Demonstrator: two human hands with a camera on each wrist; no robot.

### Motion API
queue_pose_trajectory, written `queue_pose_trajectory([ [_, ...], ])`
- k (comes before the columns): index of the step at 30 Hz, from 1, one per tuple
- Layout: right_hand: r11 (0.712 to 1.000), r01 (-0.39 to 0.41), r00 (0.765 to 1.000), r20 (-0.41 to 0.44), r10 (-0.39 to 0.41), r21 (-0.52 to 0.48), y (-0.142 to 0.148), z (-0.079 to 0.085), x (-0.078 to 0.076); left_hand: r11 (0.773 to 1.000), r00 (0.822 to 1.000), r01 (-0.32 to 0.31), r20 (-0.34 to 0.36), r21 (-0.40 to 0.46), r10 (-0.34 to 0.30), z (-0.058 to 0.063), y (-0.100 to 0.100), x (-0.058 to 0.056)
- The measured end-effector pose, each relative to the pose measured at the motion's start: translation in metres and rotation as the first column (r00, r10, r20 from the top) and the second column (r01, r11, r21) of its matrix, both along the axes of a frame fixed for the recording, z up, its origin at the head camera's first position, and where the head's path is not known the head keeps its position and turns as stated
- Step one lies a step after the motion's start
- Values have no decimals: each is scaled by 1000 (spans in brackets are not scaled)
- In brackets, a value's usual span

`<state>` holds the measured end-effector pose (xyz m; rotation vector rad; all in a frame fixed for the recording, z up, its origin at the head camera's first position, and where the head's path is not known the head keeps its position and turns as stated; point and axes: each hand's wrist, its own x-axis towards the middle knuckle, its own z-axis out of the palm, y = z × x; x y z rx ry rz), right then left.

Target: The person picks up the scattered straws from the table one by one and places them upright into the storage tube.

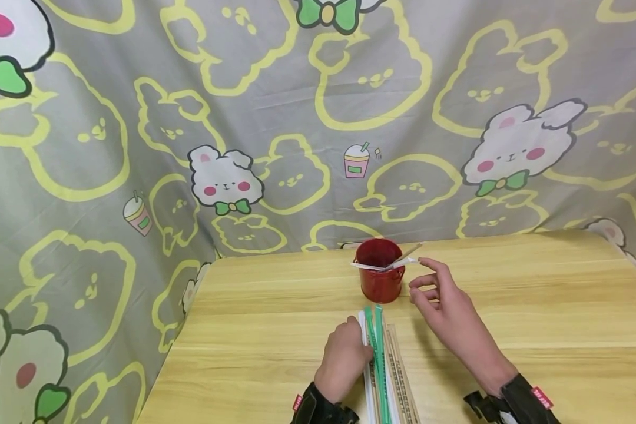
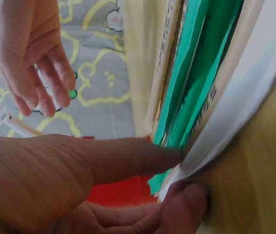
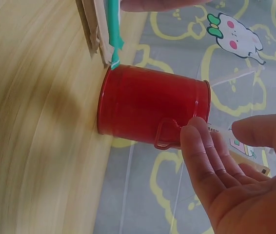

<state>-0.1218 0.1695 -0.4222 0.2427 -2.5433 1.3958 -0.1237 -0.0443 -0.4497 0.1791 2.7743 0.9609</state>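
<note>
My left hand point(image 1: 343, 355) lies at the left side of a bundle of paper-wrapped straws, its thumb and curled fingers pinching the near edge around a white-wrapped straw point(image 2: 226, 124). Green-wrapped straws point(image 1: 380, 359) and brown-wrapped straws point(image 1: 401, 383) lie alongside. Just beyond the bundle stands a small red bucket point(image 1: 380, 287). A white-wrapped straw point(image 1: 368, 267) and a brown-wrapped straw point(image 1: 409, 252) lean in it, their ends above the rim. To the bucket's right is my right hand point(image 1: 450, 312), fingers loosely bent and thumb apart, its index fingertip right at a white wrapper end.
The wooden table point(image 1: 259, 300) extends to both sides of the bundle. Behind and to the left hangs a grey curtain point(image 1: 291, 94) with yellow outlines and rabbit prints. The bucket's wire handle loop point(image 3: 166, 134) shows on its side.
</note>
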Motion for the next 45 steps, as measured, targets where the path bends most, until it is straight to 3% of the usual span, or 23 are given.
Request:
queue_pose_trajectory([
  [6,1000,-6,1000,-14,7,19,-2,-3,0,999,999,-33,18,4,33,-5,8,4],
  [14,1000,-25,1000,-17,25,6,-4,0,3,984,993,-53,-116,-170,34,-14,23,10],
  [20,999,-9,1000,-2,9,31,-5,-1,2,978,983,-40,-186,-207,1,-16,23,10],
  [25,999,2,1000,0,-2,39,-2,-1,1,994,989,27,-141,-104,-41,-11,13,5],
  [29,999,4,1000,-3,-4,51,-1,0,1,999,997,40,-62,10,-40,-6,6,2],
  [32,998,2,1000,14,-3,58,-2,0,1,996,998,49,-46,68,-46,-4,2,2],
  [38,998,-20,997,77,15,64,-3,-2,0,980,997,76,-27,186,-72,11,-3,2],
  [45,996,-32,997,69,27,79,-2,-6,-1,934,991,115,-99,337,-86,28,-9,-2],
])
